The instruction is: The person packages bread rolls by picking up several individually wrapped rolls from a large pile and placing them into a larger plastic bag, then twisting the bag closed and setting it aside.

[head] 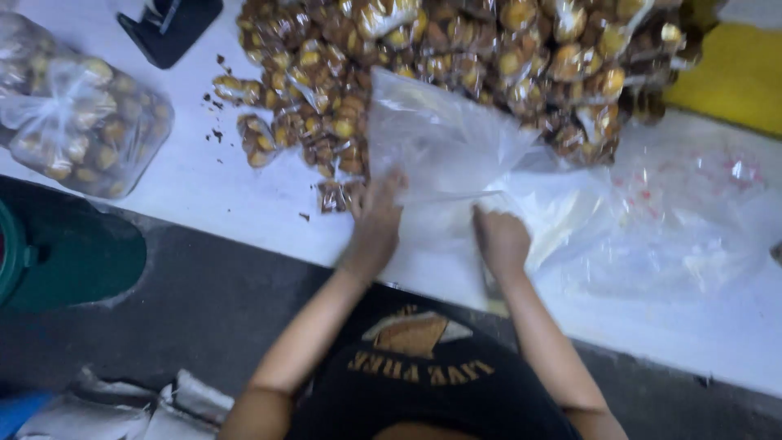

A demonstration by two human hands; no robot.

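Observation:
A clear plastic bag (440, 143) stands open on the white table (204, 195) in front of me. My left hand (376, 220) grips the bag's near left edge, fingers closed on the plastic. My right hand (500, 236) pinches the bag's near right edge. Behind the bag lies a large heap of small wrapped brown and yellow pastries (456, 57), some touching the bag's far side. The picture is blurred, so finger detail is hard to make out.
A tied clear bag full of pastries (77, 122) rests at the table's left end. More loose clear bags (676, 220) lie flat at the right. A black object (167, 28) sits at the far left, a green container (57, 253) below the table edge, crumbs nearby.

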